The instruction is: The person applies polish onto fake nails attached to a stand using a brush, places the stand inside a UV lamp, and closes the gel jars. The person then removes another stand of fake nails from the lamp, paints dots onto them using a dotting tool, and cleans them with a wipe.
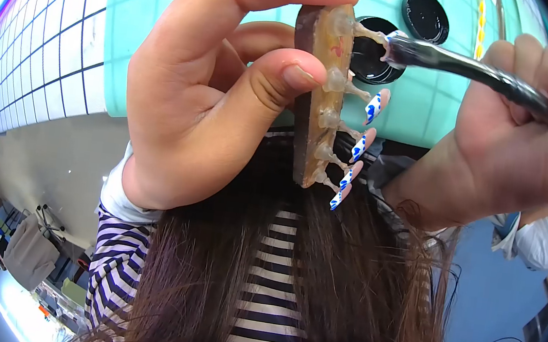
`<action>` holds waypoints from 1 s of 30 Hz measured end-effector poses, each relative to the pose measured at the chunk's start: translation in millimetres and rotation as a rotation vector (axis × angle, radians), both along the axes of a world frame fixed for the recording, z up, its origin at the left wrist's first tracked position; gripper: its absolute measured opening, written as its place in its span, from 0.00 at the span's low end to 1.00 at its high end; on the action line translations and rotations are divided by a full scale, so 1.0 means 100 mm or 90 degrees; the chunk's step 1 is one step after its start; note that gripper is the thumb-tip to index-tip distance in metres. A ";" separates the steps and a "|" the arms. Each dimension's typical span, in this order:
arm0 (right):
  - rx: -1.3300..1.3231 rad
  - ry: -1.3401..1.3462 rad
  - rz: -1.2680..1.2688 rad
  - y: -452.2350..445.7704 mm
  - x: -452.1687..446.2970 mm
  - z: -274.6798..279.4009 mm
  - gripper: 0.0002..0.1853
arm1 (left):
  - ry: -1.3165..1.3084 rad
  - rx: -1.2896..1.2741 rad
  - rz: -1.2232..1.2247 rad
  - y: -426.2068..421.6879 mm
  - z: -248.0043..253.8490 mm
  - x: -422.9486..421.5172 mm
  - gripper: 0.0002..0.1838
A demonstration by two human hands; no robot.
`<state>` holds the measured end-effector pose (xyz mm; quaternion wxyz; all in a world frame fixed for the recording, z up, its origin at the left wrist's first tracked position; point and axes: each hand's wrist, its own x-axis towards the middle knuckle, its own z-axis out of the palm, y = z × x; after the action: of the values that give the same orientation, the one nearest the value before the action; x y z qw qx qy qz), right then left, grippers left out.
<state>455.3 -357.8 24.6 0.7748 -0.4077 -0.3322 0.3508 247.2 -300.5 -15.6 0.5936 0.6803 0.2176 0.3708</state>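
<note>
My left hand [208, 94] grips a narrow wooden block [310, 100] upright between its thumb and fingers. Along the block's right side, several clear putty blobs hold short stems that carry false nails. The lower nails [376, 107] are white and pink with blue patterns. My right hand [518, 132] is closed around a dark, glossy brush handle [478, 71]. The brush's tip end touches or overlaps the topmost nail, which it partly hides.
Behind the block lies an open black round container [369, 63], with a black lid [425, 17] beyond it on the green mat [411, 116]. White tiles [49, 48] with dark lines are at left. Long hair hangs below the hands. Part of a person in white shows at right.
</note>
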 end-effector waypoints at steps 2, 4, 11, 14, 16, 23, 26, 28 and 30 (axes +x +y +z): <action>-0.023 -0.043 -0.100 0.06 -0.09 -0.07 0.16 | -0.006 -0.003 0.001 -0.01 0.00 0.00 0.26; -0.081 -0.119 -0.251 0.10 -0.07 -0.11 0.16 | -0.013 -0.003 0.004 0.01 0.00 -0.02 0.26; 0.013 -0.097 -0.034 0.02 -0.06 -0.01 0.16 | -0.025 -0.012 0.007 0.01 -0.04 -0.03 0.26; -0.031 -0.185 -0.237 0.09 -0.17 -0.11 0.16 | -0.033 -0.015 0.013 0.02 -0.04 -0.04 0.26; -0.026 -0.096 -0.163 0.02 -0.01 -0.12 0.15 | -0.037 -0.014 0.021 0.04 -0.05 -0.04 0.26; 0.013 -0.034 -0.081 -0.05 0.05 0.03 0.14 | -0.054 -0.015 0.025 0.03 -0.03 -0.04 0.26; -0.021 -0.024 -0.111 -0.01 -0.11 0.02 0.15 | -0.064 -0.013 0.031 0.04 -0.03 -0.03 0.26; -0.047 0.013 -0.077 -0.01 -0.09 0.05 0.15 | -0.069 -0.017 0.031 0.04 -0.04 -0.04 0.25; -0.073 0.051 -0.044 -0.01 -0.09 0.05 0.16 | -0.072 -0.021 0.030 0.04 -0.05 -0.04 0.25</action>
<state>446.1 -358.9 29.4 0.7746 -0.4482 -0.2663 0.3582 243.1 -296.2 -20.8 0.6070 0.6433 0.2058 0.4188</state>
